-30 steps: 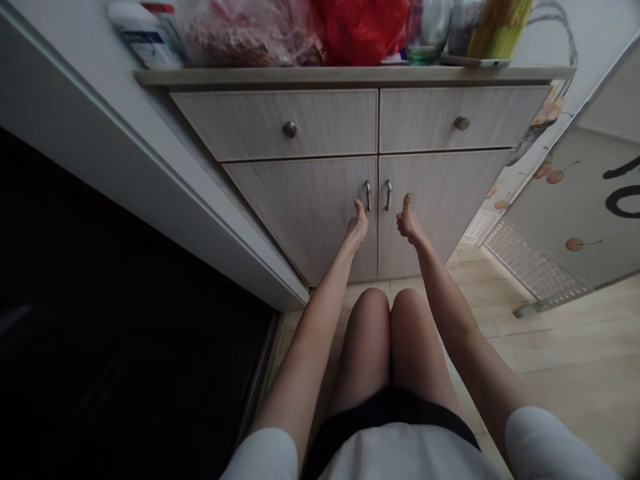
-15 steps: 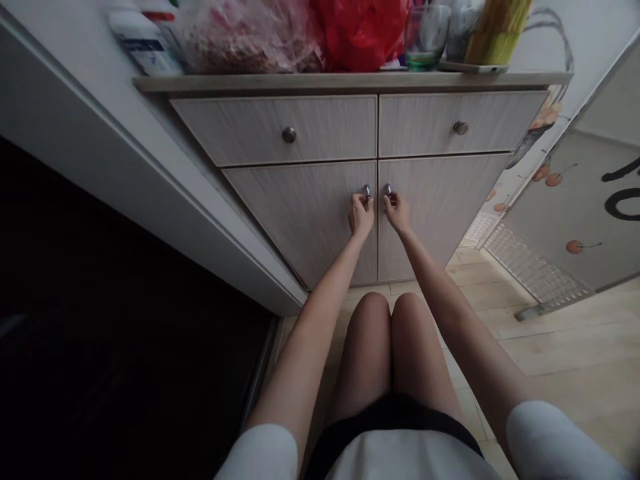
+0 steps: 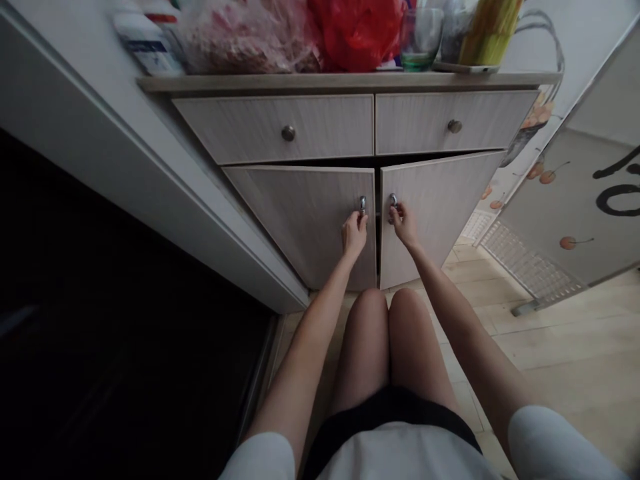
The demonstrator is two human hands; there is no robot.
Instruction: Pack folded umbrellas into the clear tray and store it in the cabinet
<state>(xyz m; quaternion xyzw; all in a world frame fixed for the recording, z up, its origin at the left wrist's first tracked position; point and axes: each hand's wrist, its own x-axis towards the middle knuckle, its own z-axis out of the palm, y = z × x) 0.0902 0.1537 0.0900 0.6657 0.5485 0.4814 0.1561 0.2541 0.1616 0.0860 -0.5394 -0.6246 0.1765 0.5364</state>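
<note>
Two pale wood-grain doors of a low cabinet stand slightly ajar, with a dark gap along their tops and between them. My left hand (image 3: 355, 234) is closed on the metal handle (image 3: 363, 201) of the left door (image 3: 300, 213). On the right door (image 3: 440, 207), my right hand (image 3: 405, 225) grips a matching handle (image 3: 394, 199). The fingers of both hands cover the lower parts of the handles. What lies inside the cabinet is hidden in shadow.
Above the doors are two drawers with round knobs (image 3: 289, 133). The cabinet top (image 3: 320, 81) bears white bottles (image 3: 150, 47), a clear plastic bag (image 3: 250, 40), a red bag (image 3: 357, 33) and a glass (image 3: 420, 40). A cherry-patterned screen (image 3: 565, 200) stands at right; my knees are close below.
Both cabinet doors have swung outward from closed to slightly ajar. My hands have come toward me with the handles and moved a little apart.
</note>
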